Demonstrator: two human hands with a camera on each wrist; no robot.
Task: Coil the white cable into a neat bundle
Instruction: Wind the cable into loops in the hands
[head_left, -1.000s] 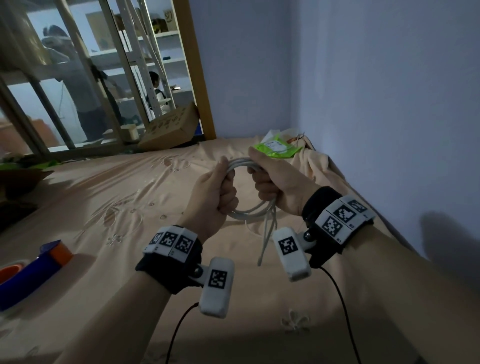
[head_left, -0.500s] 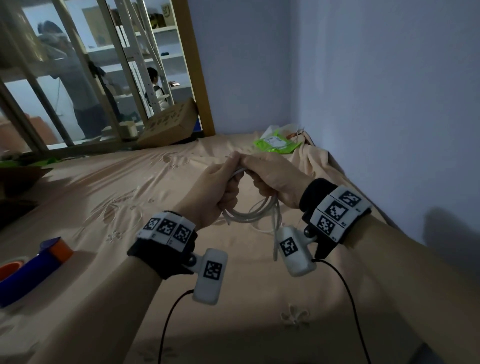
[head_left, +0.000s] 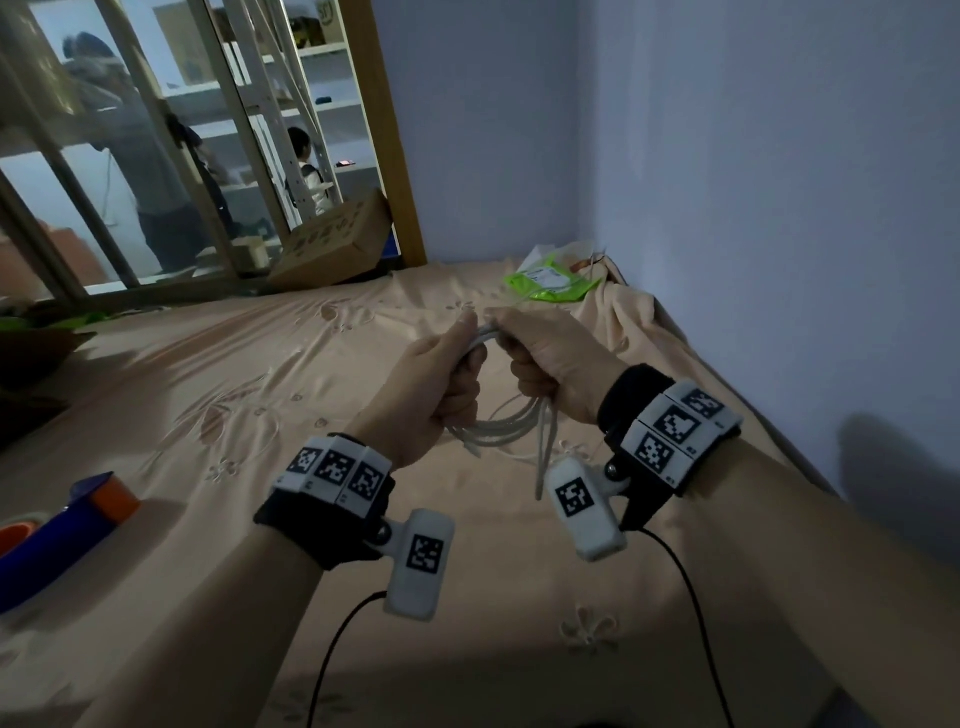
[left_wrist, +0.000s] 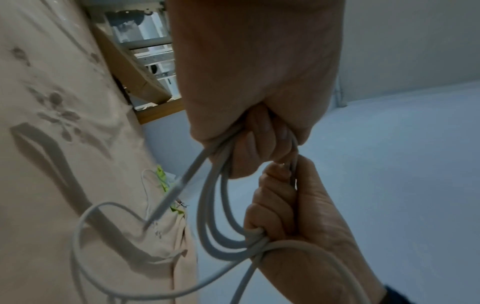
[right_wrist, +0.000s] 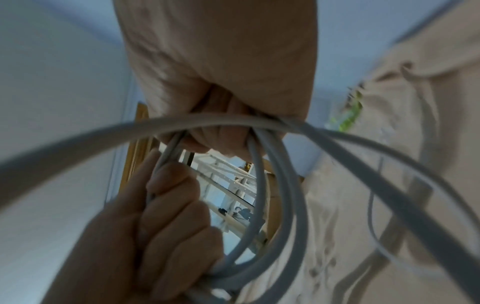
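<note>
From the head view, the left hand (head_left: 434, 387) and right hand (head_left: 553, 364) are both fisted round the white cable (head_left: 498, 434), holding its loops above the peach bedsheet (head_left: 260, 415) near its far right corner. The left wrist view shows left fingers (left_wrist: 249, 142) curled over several strands. The right wrist view shows right fingers (right_wrist: 228, 137) wrapped round the coil.

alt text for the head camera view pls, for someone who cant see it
Two hands hold a coiled white cable above a peach bedsheet: the left hand and right hand grip the loops close together at the top, and a loose end hangs below. A green packet lies behind, near the wall.
</note>
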